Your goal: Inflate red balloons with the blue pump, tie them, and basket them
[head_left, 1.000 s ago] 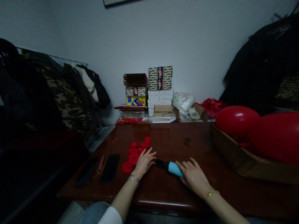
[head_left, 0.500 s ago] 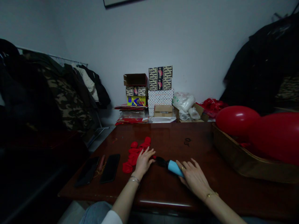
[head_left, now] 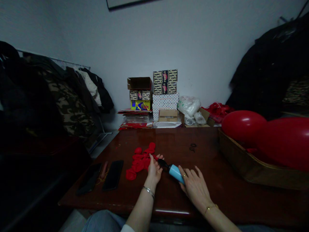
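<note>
A balloon pump (head_left: 176,174) with a light blue barrel and a black nozzle end lies slantwise low over the table. My right hand (head_left: 195,187) is closed over the blue end from above. At the black end my left hand (head_left: 154,170) is turned palm up, its fingers curled round a small red balloon (head_left: 155,157) by the nozzle tip; how far the balloon sits on the nozzle is hidden. Just left of that hand lies a loose pile of limp red balloons (head_left: 138,165) on the brown table (head_left: 173,203).
Two dark phones (head_left: 113,175) and a small pinkish stick (head_left: 104,169) with yellowish cord lie at the left. Thin black bands (head_left: 192,147) lie farther back. On the right stands a basket (head_left: 251,169) with big inflated red balloons (head_left: 243,127). Boxes (head_left: 165,82) are stacked behind.
My left hand has rolled from palm down to palm up and come under the nozzle tip. The pump and my right hand have shifted slightly left.
</note>
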A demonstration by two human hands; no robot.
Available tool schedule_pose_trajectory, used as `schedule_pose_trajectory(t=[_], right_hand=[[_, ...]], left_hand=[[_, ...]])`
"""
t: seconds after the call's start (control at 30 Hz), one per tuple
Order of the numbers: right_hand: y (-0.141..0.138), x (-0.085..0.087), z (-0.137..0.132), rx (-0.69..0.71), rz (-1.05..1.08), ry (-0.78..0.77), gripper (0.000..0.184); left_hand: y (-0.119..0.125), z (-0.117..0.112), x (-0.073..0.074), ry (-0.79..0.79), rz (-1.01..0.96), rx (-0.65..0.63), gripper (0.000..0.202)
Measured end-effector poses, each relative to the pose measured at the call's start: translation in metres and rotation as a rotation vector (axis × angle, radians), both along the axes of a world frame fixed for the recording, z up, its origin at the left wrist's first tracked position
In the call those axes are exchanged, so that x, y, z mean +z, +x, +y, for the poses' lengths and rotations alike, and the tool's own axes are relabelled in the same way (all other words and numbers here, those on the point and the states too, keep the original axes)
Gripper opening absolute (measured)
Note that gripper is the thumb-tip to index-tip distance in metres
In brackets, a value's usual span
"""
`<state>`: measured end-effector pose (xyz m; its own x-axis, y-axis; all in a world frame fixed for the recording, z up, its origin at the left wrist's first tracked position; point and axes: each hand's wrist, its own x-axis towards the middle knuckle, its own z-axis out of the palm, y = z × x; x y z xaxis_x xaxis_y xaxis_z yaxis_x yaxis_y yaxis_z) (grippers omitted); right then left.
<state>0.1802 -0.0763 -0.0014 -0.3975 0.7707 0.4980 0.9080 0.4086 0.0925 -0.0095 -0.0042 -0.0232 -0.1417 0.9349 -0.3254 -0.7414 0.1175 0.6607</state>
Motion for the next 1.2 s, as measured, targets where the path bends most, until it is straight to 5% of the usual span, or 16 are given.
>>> schedule_pose_trajectory(t=[0.17,0.37,0.83,1.2], right_hand=[[-0.009,-0.002,-0.008,-0.007,0.036,-0.003,0.048],[-0.015,0.003,-0.014,-0.041,0.04,-0.043,0.051],[-0.029,0.01,-0.016,-0.066,0.008,-0.114,0.058],[-0.029,0.018,-0.02,-0.079,0.048,-0.142,0.048]], left_hand=[[0.013,0.005,0.007,0.11,-0.237,0.099,0.028],[0.018,0.002,0.002,0.145,-0.343,0.091,0.028],[0.013,0.01,0.019,0.183,-0.276,0.149,0.037],[0.014,0.009,0.022,0.176,-0.354,0.111,0.017]])
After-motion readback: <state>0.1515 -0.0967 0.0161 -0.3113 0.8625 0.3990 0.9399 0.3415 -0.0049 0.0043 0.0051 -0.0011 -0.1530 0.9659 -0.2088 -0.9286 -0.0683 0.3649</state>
